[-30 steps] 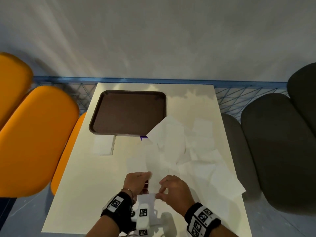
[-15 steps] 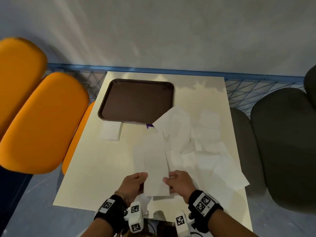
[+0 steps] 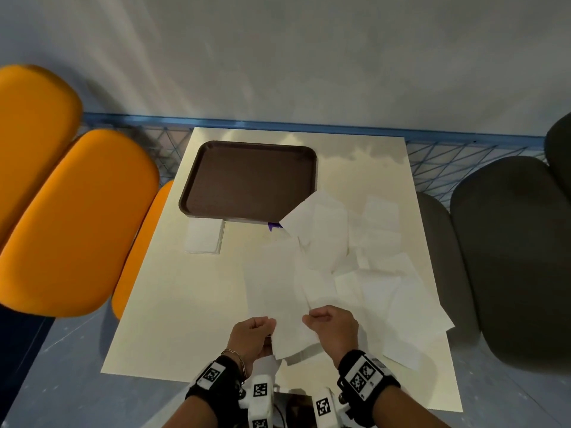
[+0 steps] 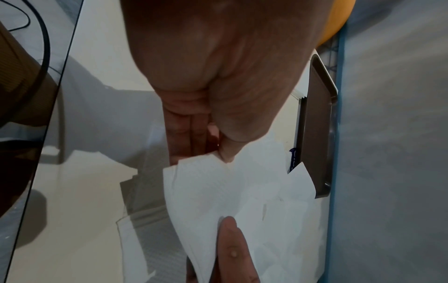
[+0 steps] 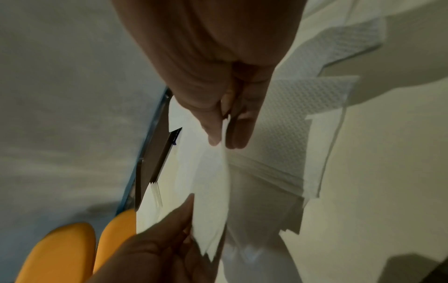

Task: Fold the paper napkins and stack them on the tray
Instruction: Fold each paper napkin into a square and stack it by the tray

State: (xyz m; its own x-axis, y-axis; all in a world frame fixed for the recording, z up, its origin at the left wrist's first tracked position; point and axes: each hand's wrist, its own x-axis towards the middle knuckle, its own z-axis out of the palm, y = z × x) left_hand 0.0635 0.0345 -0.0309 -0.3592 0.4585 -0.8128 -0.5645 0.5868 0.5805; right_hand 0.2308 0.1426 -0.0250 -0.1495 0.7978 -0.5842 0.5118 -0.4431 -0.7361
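Observation:
A long white paper napkin (image 3: pixel 275 288) hangs stretched above the near part of the cream table (image 3: pixel 173 304). My left hand (image 3: pixel 255 335) pinches its near left edge between thumb and fingers (image 4: pixel 226 151). My right hand (image 3: pixel 332 324) pinches the near right edge (image 5: pixel 220 134). The brown tray (image 3: pixel 247 180) sits at the far left of the table with nothing on it, apart from a napkin corner overlapping its near right corner. A small stack of folded napkins (image 3: pixel 204 236) lies just in front of the tray.
Several loose unfolded napkins (image 3: pixel 370 273) lie spread over the right half of the table, some over the right edge. Orange seats (image 3: pixel 77 217) stand to the left, dark grey seats (image 3: pixel 509 257) to the right. A small purple item (image 3: pixel 273 226) peeks out by the tray.
Both hands have lifted a napkin off the pile, and it now hangs unfolded lengthwise between them. The hands have spread a little apart along its near edge.

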